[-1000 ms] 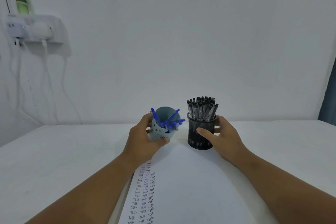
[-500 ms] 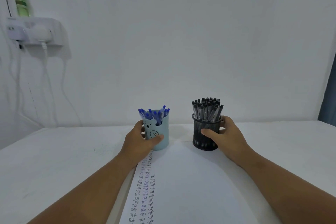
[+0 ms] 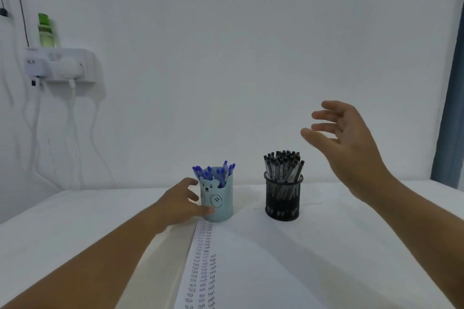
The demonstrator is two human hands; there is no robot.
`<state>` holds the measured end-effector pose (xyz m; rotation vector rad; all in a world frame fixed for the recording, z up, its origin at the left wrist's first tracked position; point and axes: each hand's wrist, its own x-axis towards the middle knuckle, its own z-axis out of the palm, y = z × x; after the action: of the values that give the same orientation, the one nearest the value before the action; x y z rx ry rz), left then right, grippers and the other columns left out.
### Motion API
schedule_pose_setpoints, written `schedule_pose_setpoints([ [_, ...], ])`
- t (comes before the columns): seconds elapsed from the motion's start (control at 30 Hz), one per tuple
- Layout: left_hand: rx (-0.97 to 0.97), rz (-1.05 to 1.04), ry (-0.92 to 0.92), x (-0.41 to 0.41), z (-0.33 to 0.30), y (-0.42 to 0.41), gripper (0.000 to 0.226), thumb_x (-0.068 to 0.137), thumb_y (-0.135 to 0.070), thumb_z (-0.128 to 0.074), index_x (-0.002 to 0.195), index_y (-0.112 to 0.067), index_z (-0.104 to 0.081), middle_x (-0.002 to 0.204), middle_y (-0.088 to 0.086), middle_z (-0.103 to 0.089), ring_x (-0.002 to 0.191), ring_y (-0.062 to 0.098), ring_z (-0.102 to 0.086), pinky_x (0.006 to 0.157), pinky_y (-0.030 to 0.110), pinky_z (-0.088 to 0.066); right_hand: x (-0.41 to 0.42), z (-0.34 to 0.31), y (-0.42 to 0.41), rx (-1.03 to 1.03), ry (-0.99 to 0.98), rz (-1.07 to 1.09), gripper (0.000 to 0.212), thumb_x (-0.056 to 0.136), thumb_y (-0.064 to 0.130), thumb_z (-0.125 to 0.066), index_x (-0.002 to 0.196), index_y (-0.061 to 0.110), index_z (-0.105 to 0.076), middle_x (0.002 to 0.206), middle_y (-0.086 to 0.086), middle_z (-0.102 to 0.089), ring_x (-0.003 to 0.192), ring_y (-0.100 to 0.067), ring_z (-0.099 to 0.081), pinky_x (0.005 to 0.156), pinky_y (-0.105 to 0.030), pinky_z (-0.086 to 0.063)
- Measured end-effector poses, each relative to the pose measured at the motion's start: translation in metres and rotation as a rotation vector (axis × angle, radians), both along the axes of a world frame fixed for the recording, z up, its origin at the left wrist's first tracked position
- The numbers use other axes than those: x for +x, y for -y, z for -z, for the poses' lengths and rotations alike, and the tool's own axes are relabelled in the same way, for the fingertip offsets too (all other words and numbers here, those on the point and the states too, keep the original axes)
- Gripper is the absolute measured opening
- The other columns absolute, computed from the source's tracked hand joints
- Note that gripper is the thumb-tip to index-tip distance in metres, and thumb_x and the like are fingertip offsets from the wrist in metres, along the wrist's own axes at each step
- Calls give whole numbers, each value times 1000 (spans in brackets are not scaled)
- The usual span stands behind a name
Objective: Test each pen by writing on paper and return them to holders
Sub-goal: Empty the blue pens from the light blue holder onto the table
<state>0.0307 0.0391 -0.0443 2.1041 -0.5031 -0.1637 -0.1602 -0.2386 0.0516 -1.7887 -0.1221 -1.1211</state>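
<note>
Pale blue cup (image 3: 218,199) with a bear face, standing upright on the white table (image 3: 62,223) at the far end of the paper (image 3: 251,271), filled with blue pens (image 3: 213,173). Left hand (image 3: 179,204) against the cup's left side, thumb low on its front wall, fingers curled round the side in a loose grasp. Black mesh cup (image 3: 283,199) just to the right, apart from the blue one, upright, packed with black-capped pens (image 3: 283,164). Right hand (image 3: 349,143) raised in the air above and to the right of the mesh cup, touching nothing, fingers spread and released. Columns of the handwritten word "Test" down the left edge of the paper, between the two forearms. White wall behind. On the far left, a wall shelf (image 3: 62,65) with a plugged-in cable and a green bottle (image 3: 46,30) on top. Blue curtain edge (image 3: 449,120) at the right border.
</note>
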Motion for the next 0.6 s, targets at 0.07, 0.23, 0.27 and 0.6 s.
schedule_pose_setpoints([
  [0.07, -35, 12, -25, -1, -3, -1, 91, 68, -35, -94, 143, -28, -41, 125, -3, -60, 107, 13, -64, 91, 33, -51, 4, 7, -4, -21, -62, 12, 68, 79, 29, -83, 135, 31, -44, 125, 10, -59, 113, -8, -61, 91, -30, -51],
  [0.23, -186, 20, -45, -11, 8, 16, 86, 57, -31, -99, 130, -23, -54, 120, 0, -68, 107, 17, -68, 87, 35, -59, 36, 66, -7, -3, -321, 70, 96, 68, 26, -92, 144, 29, -34, 137, 7, -45, 119, -13, -51, 93, -29, -45],
  [0.27, -217, -8, -30, -12, 12, 19, 86, 53, -34, -99, 128, -22, -56, 118, 0, -69, 106, 17, -68, 88, 38, -60, 41, 78, -5, 8, -340, 75, 97, 66, 24, -93, 143, 29, -34, 137, 6, -45, 119, -14, -52, 91, -26, -44],
  [0.6, -269, -143, 147, -9, 15, 8, 64, 68, -19, -93, 123, -23, -62, 115, -7, -69, 96, 16, -70, 73, 27, -54, 59, 114, 13, 92, -369, 105, 90, 73, 19, -89, 140, 29, -31, 120, 5, -63, 89, -4, -65, 75, -26, -52],
])
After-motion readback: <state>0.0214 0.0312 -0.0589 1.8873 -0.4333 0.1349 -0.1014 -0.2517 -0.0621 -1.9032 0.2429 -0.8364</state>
